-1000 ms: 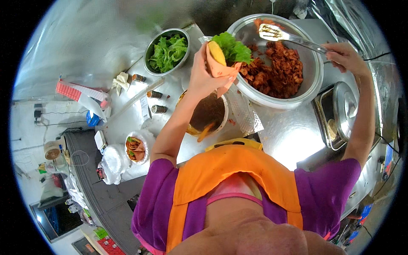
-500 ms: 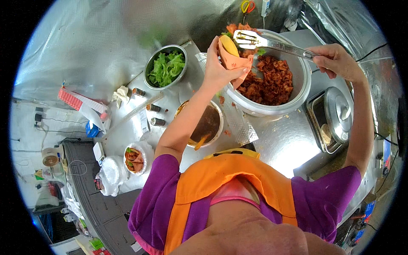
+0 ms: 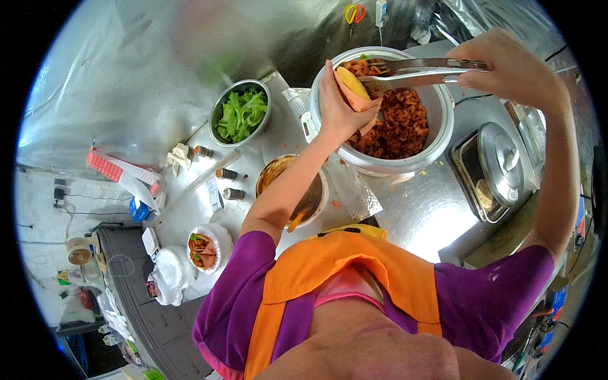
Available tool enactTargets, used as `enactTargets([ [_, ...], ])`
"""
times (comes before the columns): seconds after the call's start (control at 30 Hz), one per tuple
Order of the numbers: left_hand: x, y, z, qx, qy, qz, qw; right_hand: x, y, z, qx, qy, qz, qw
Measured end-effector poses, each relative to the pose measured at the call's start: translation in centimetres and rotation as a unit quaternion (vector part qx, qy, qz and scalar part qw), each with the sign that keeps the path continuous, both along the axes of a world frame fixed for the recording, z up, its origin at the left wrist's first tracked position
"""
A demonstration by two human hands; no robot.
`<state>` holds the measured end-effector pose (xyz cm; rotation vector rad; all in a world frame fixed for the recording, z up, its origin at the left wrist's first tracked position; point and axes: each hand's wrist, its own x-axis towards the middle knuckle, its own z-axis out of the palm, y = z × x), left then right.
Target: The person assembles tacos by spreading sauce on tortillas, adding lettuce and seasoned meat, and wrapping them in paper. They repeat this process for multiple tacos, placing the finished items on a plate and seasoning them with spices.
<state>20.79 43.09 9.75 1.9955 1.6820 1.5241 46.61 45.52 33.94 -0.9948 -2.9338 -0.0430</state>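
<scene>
Up over the big white pot (image 3: 446, 126) of red-brown chopped meat (image 3: 406, 120), my left hand (image 3: 342, 115) is wrapped around an orange paper sleeve (image 3: 356, 101). A yellow piece of bread (image 3: 351, 83) stands in the sleeve, with reddish filling and a bit of green beside it. My right hand (image 3: 503, 68) grips metal tongs (image 3: 421, 77) from the right. Their two arms are spread, and the tips reach the filling at the sleeve's mouth. Exactly what lies between the tips is partly hidden.
A steel bowl (image 3: 268, 117) of lettuce (image 3: 240, 115) stands left of the pot. Nearer are a tub (image 3: 322, 204) of brown sauce and small spice jars (image 3: 233, 194). A wrapped filled bread (image 3: 202, 252) sits at the left, a steel lid (image 3: 497, 158) at the right.
The tongs' arms have spread apart and turned, from lying flat over the sleeve's top. My right hand has risen away from me. The view has shifted slightly.
</scene>
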Motion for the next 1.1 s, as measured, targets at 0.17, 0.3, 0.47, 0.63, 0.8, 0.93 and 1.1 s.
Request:
enactTargets([
  [0.17, 0.4, 0.4, 0.3, 0.016, -0.002, -0.008, 1.000, 2.3, 0.6, -0.5, 0.131, 0.044, 0.062, 0.988],
  [0.3, 0.9, 0.0, 0.4, 0.048, 0.014, -0.002, 0.999, -0.8, -1.5, -0.1, -0.024, -0.004, -0.062, 0.998],
  [0.47, 1.1, 0.6, 0.1, 0.086, -0.003, -0.002, 0.996, 1.5, -4.1, 1.9, 0.097, 0.043, -0.063, 0.992],
  [0.63, 0.7, 0.1, 0.4, 0.076, 0.013, -0.004, 0.997, 0.5, -2.6, 0.3, 0.069, 0.027, -0.039, 0.997],
  [0.8, 0.8, 0.7, 0.1, 0.085, 0.010, -0.014, 0.996, 2.0, -3.8, 0.8, 0.125, 0.081, -0.004, 0.989],
  [0.93, 0.3, 0.4, 0.0, 0.090, 0.020, -0.007, 0.996, 1.6, -2.9, -0.1, 0.125, 0.103, 0.004, 0.987],
  [1.1, 0.1, -0.1, 0.3, 0.081, 0.014, -0.014, 0.997, 0.1, -3.3, -0.1, 0.058, 0.014, -0.068, 0.996],
])
